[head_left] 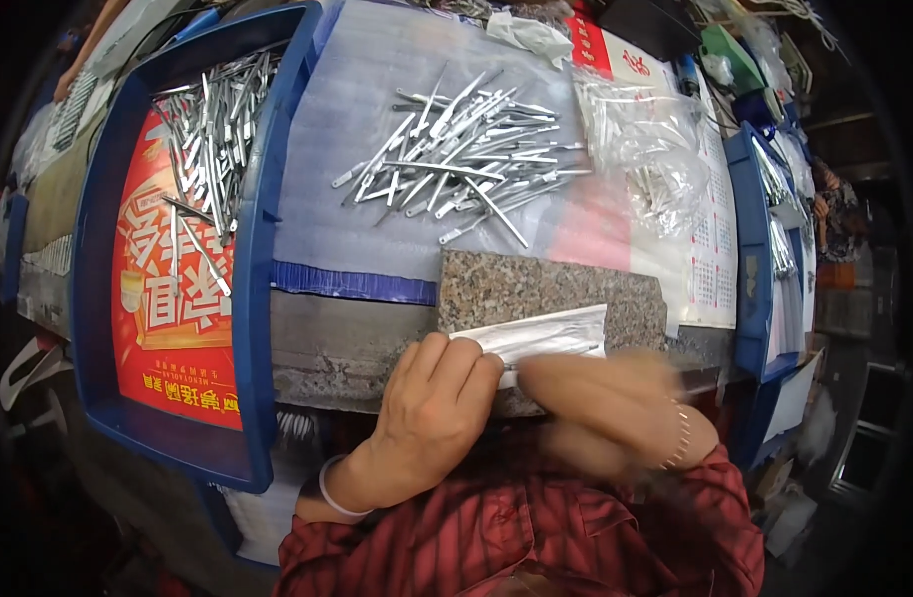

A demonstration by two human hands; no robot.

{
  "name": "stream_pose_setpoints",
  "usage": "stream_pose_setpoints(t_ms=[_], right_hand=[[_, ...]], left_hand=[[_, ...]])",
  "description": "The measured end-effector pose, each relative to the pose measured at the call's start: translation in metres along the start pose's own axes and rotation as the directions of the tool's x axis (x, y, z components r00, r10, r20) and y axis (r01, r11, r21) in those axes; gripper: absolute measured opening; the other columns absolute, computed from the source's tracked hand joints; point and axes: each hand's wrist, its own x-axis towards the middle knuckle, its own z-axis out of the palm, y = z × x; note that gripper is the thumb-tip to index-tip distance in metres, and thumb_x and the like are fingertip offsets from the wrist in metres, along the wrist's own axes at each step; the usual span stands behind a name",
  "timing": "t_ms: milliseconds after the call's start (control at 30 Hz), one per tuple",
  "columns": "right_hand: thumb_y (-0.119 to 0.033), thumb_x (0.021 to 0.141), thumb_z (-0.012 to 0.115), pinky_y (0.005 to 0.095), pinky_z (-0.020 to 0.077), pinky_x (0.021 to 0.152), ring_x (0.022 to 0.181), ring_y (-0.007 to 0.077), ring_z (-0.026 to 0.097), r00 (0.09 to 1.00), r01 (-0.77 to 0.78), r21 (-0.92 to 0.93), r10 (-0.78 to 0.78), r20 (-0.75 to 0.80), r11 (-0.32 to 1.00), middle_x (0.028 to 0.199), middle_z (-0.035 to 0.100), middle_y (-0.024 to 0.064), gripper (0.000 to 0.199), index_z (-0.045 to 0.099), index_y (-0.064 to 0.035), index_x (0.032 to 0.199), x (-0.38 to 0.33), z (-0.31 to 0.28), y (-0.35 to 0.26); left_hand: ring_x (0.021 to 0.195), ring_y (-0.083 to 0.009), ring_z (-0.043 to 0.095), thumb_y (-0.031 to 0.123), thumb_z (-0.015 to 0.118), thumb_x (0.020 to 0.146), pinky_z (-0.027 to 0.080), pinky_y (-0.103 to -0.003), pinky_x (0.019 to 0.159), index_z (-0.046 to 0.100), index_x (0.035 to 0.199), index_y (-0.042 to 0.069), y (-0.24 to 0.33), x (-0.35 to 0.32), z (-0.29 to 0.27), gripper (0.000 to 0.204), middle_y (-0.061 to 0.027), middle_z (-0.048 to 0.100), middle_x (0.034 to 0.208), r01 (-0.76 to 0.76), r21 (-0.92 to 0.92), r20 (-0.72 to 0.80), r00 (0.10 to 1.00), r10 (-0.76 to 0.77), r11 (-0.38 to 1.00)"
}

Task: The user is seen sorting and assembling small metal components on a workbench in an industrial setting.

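Observation:
On the speckled granite slab [496,282] lies a long, shiny white packet [551,336], like thin plastic wrap. What is inside it cannot be made out. My left hand [435,403] is closed on the packet's left end, with its fingers curled over. My right hand [616,408] is over the packet's near right side, smeared by motion, so its fingers cannot be read. Beyond the slab, a loose heap of thin silver metal strips [466,149] is spread on a sheet of cloudy plastic [327,129].
At the left stands a blue tray [258,328] lined with red printed card, more metal strips [213,139] piled at its far end. Clear plastic bags [650,149] lie right of the heap on a printed calendar sheet [715,259]. Another blue tray [747,259] stands far right.

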Motion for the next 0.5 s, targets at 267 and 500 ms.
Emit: stream_pose_setpoints(t_ms=[267,500], right_hand=[[-0.021,0.096,0.049,0.0316,0.0556,0.057,0.065,0.0251,0.068,0.928,-0.253,0.390,0.336,-0.162,0.885,0.093,0.069,0.0200,0.029,0.063,0.0042,0.099,-0.032,-0.011,0.016],[-0.026,0.096,0.055,0.0332,0.0542,0.057,0.066,0.0251,0.067,0.893,-0.203,0.431,0.346,-0.286,0.879,0.088,0.068,0.0185,0.030,0.064,0.0026,0.098,-0.057,-0.005,0.022]], left_hand=[[0.077,-0.0299,0.053,-0.003,0.066,0.072,0.045,-0.039,0.068,0.061,0.093,0.002,-0.001,0.000,-0.003,0.022,-0.0114,0.054,0.086,0.065,-0.048,0.041,0.997,-0.063,0.997],[0.075,-0.0305,0.054,-0.006,0.069,0.071,0.044,-0.039,0.065,0.060,0.090,0.001,0.006,0.005,-0.001,0.022,-0.0121,0.055,0.084,0.069,-0.037,0.012,0.998,-0.068,0.997]])
